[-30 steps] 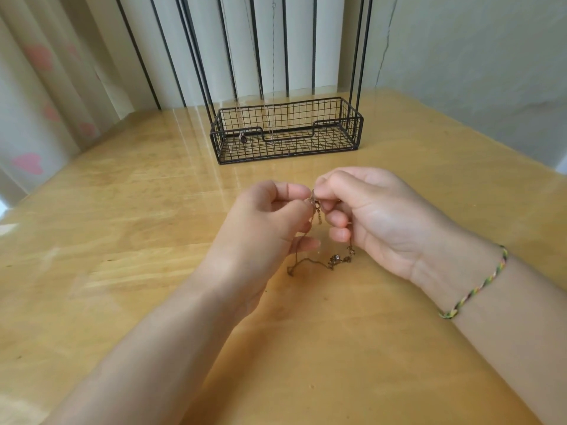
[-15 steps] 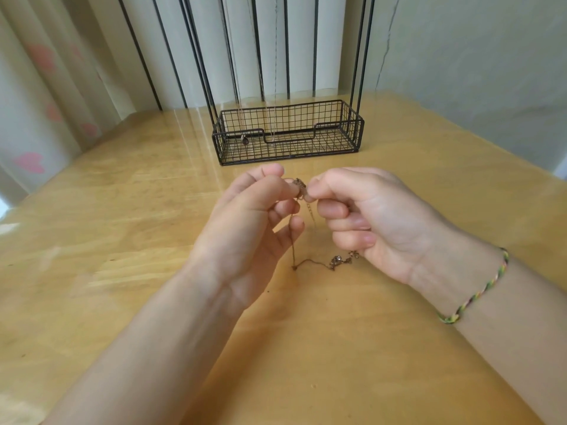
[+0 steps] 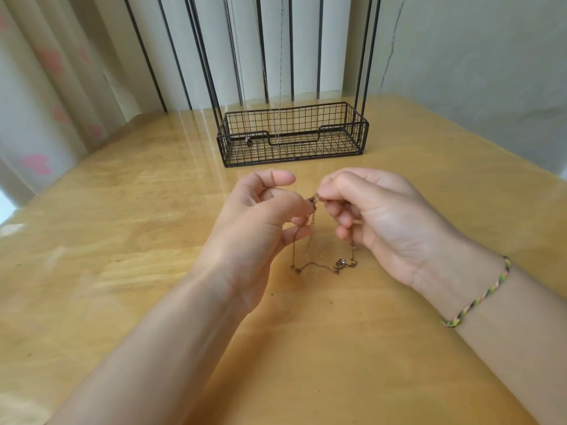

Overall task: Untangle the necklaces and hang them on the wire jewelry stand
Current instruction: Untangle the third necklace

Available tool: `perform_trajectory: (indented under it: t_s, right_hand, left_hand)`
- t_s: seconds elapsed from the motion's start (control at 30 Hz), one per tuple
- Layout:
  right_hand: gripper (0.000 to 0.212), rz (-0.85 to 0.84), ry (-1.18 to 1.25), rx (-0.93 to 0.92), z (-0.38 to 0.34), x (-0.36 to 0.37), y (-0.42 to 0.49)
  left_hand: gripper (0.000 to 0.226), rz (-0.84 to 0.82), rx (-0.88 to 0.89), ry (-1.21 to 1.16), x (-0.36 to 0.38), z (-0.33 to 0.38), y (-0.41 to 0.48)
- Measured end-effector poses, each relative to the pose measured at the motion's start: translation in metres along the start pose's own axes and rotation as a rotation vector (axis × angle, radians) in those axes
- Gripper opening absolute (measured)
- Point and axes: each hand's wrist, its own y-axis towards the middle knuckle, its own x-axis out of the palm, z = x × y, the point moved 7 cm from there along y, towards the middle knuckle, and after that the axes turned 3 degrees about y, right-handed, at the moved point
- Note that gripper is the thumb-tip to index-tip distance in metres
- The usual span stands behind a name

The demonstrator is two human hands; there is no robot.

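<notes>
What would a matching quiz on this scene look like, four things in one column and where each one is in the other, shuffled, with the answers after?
1. bronze necklace
2. braided bracelet
3. wire jewelry stand
4. dark pendant

a. round the right wrist
b. standing at the back of the table
c. hanging in the stand, near its left end
d. pinched between left hand and right hand

Pairs: 1-d, 2-a, 3-b, 4-c
</notes>
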Motion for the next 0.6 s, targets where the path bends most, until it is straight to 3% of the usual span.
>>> perform_trajectory:
  t_s: [0.33, 0.6]
  right_hand:
    - [0.015, -0.196, 0.068, 0.088, 0.002, 0.015, -0.003]
    - [0.016, -0.153, 0.138, 0.05, -0.003, 0.004, 0.001]
  left_hand:
    - [0.027, 0.01, -0.059, -0.198, -0.001, -0.004, 0.001]
    - [0.021, -0.061, -0.035, 0.022, 0.001, -0.001, 0.002]
